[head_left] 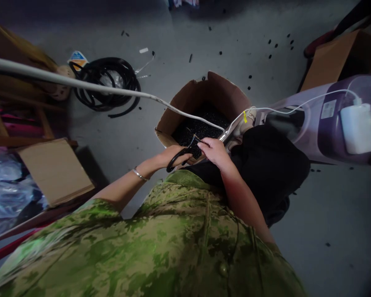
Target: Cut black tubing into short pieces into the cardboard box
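Observation:
My left hand is closed around the black handles of a pair of scissors, whose blades point up and to the right. Close to the blade tips, my right hand pinches a small dark piece; its exact kind is too small to tell. Both hands are over the near edge of an open cardboard box. Inside the box lies a heap of small black pieces.
A white cable crosses above the box. Coiled black hose lies on the floor at left, with scattered black bits around. A purple-and-white stool carrying a white adapter stands at right. Another carton sits behind it.

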### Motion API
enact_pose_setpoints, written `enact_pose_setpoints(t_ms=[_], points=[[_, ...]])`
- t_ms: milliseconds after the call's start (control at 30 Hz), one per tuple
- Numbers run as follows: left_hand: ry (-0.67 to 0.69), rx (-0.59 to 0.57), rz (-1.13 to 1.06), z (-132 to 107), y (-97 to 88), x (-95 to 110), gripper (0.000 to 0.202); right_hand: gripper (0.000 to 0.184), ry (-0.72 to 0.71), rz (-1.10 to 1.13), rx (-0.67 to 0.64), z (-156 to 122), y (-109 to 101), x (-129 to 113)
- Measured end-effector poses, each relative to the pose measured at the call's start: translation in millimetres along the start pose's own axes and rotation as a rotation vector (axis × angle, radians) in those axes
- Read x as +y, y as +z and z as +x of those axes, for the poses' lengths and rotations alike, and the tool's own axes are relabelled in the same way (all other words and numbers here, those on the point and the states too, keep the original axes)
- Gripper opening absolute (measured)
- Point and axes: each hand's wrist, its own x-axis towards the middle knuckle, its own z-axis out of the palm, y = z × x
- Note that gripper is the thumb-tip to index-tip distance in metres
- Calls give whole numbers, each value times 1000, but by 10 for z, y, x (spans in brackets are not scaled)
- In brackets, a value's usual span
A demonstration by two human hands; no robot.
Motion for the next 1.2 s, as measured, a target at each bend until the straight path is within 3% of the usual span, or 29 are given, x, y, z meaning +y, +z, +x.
enact_pose_setpoints(t_ms=[400, 1200], points=[[90, -4, -42, -30, 1, 38, 38, 23, 2, 32, 1, -16, -1, -4], [20, 7, 32, -39, 22, 59, 38, 24, -22, 5, -7, 0, 9, 16]])
